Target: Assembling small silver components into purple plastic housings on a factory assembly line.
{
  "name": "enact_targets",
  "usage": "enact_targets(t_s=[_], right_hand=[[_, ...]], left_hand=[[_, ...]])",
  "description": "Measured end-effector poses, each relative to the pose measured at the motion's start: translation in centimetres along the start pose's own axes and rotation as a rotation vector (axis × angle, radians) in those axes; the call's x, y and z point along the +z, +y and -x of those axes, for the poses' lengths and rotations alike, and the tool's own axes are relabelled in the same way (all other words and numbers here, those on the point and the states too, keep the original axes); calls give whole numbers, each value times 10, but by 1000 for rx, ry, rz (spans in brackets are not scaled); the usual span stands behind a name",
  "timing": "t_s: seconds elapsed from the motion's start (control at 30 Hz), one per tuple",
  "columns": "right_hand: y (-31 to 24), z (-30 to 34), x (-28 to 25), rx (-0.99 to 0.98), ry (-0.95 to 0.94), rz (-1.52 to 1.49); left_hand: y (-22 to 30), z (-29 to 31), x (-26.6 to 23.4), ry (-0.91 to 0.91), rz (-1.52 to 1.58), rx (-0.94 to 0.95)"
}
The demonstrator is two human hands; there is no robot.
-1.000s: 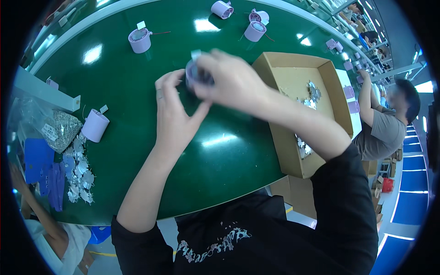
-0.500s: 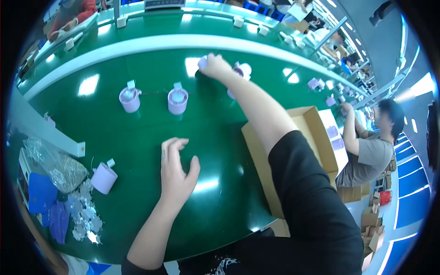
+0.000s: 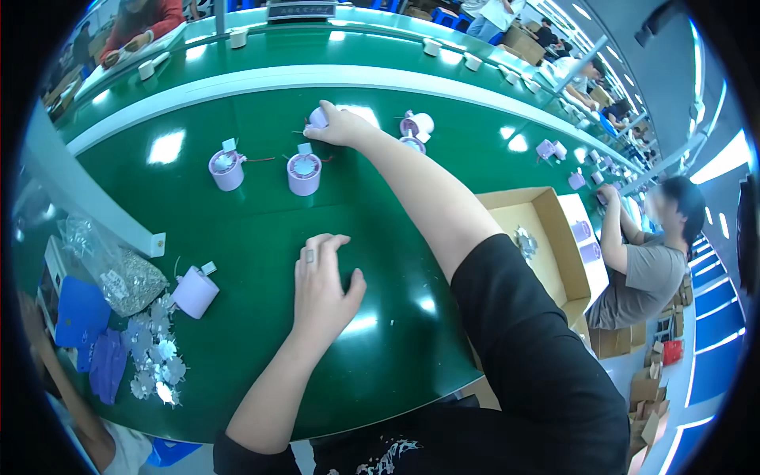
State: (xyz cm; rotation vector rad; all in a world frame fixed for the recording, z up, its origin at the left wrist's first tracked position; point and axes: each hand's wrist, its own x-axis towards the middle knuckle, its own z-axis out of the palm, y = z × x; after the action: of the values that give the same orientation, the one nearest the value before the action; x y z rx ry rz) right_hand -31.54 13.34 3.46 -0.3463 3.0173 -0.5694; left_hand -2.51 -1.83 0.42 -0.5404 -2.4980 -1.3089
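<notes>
At the far side of the green table, my right hand (image 3: 342, 128) grips a small lavender cylindrical housing (image 3: 318, 118), partly hidden by the fingers. My left hand (image 3: 323, 286) hovers over the table nearer to me, fingers apart, holding nothing. Two upright lavender housings with round silvery tops, white tabs and red wires stand beyond it: one housing (image 3: 304, 176) close to my right hand, another housing (image 3: 227, 171) further left. To the right of my right hand are a tipped housing (image 3: 419, 124) and an upright one (image 3: 412, 143). One more housing (image 3: 195, 292) lies tilted at the left.
Silvery star-edged metal plates (image 3: 155, 348) lie at the left front, beside a plastic bag of small parts (image 3: 134, 281) and blue bins (image 3: 82, 313). An open cardboard box (image 3: 559, 253) holding a metal piece (image 3: 526, 242) stands right, near a seated co-worker (image 3: 645, 261). A white rail (image 3: 261, 77) crosses behind.
My right hand has moved left with the lavender housing, coming close behind the upright one. My left hand stays open over the table. The whole view has shifted slightly.
</notes>
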Motion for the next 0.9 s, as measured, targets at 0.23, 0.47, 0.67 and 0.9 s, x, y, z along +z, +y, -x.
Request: enact_targets(t_s=[0.23,0.47,0.67,0.9], right_hand=[[-32,-15,-10,22,164,26],[-55,176,-76,-79,-78,35],[-17,292,-30,-92,-164,-344],[-30,333,-59,346,-367,-554]], left_hand=[[-1,1,-1,-5,60,-22],[0,3,3,115,35,56],[12,11,10,-31,-39,257],[24,10,2,-236,-123,242]])
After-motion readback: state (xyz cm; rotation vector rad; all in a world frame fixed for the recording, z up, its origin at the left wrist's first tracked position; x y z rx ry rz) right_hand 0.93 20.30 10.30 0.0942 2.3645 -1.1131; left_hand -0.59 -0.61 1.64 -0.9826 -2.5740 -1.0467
